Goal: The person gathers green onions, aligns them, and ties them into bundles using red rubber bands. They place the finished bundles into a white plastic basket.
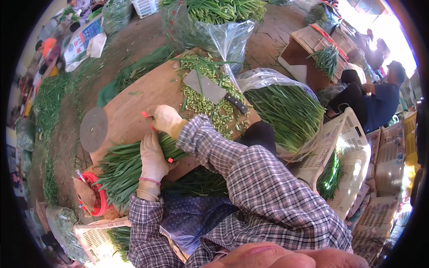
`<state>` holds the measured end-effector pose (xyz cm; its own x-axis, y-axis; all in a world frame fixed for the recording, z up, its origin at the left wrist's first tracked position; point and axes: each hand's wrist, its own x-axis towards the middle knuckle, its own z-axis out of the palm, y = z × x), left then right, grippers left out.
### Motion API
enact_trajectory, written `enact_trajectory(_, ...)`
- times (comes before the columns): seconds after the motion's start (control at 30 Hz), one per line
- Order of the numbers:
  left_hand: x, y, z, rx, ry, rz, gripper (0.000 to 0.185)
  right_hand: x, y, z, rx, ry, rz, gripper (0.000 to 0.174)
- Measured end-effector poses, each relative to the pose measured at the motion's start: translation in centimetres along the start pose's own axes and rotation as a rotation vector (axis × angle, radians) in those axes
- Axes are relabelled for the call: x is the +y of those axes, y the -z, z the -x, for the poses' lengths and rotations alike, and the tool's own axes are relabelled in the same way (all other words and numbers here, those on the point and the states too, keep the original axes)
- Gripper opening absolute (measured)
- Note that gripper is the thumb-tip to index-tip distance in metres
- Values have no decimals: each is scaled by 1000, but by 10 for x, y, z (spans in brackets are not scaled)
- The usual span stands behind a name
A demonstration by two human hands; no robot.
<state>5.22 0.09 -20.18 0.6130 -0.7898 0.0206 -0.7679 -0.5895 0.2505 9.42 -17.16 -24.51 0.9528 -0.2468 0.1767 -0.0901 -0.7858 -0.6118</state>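
Note:
A bunch of long green leaves, likely garlic chives (125, 167), lies across the near end of a wooden board (134, 110). My left hand (152, 159), in a pale glove, rests over the bunch, fingers pointing away from me and thumb on its near side. Red tape (144, 114) sticks out beside the fingers of my gloved right hand (166, 120), which pinches it just beyond the bunch. More red shows by my left thumb; how the tape runs under my hands is hidden. A cleaver (204, 87) with a black handle lies on chopped stem ends (201, 107) at the right.
A round grey disc (94, 129) sits at the board's left edge, above a red basin (100, 197). Bagged greens (285, 114) stand at the right, more (228, 10) beyond the board. Plastic crates (350, 177) flank me. A person (382, 100) sits far right.

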Motion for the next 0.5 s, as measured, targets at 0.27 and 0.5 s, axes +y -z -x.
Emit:
enact_trajectory(0.27,7,6,4,106,-91,-42,112,-44,58,84,7,424,457,8)
enact_trajectory(0.5,24,-2,9,9,24,-7,100,-33,58,130,158,401,258,14)
